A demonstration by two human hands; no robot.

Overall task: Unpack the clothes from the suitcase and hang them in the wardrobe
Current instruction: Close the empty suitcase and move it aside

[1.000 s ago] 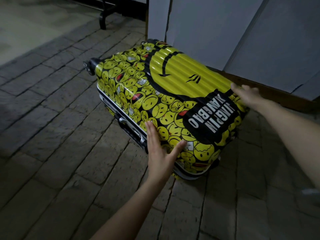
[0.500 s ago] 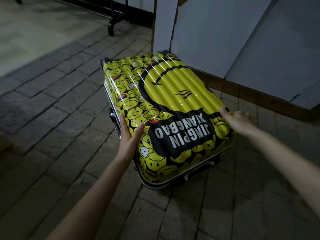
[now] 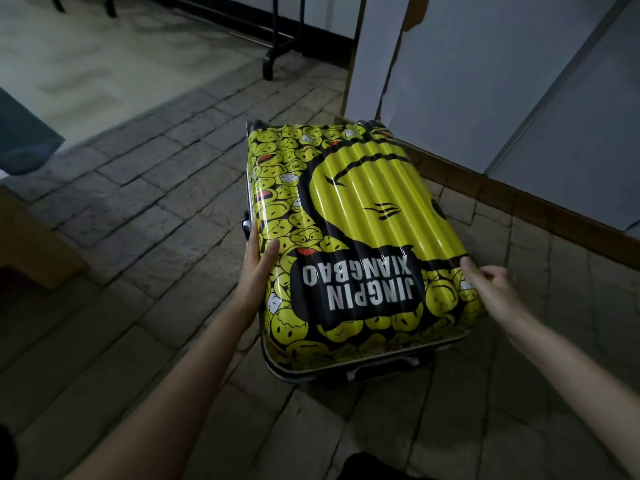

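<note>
left hand [image 3: 255, 271] fingers straight, right hand [image 3: 491, 289] curled, flanking suitcase [image 3: 349, 244].

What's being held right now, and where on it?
The suitcase, closed and flat on the floor. The left hand lies straight-fingered against its left side edge; the right hand touches the near right corner. No curled grip shows.

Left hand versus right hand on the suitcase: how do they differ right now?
The left hand lies flat against the suitcase on its left long edge, fingers straight, thumb on the lid. The right hand sits at the right edge nearer the corner, fingers partly curled; whether they hook the rim cannot be told. The left hand looks sharp, the right hand slightly blurred. Both touch the closed suitcase lying flat on the floor.
</note>
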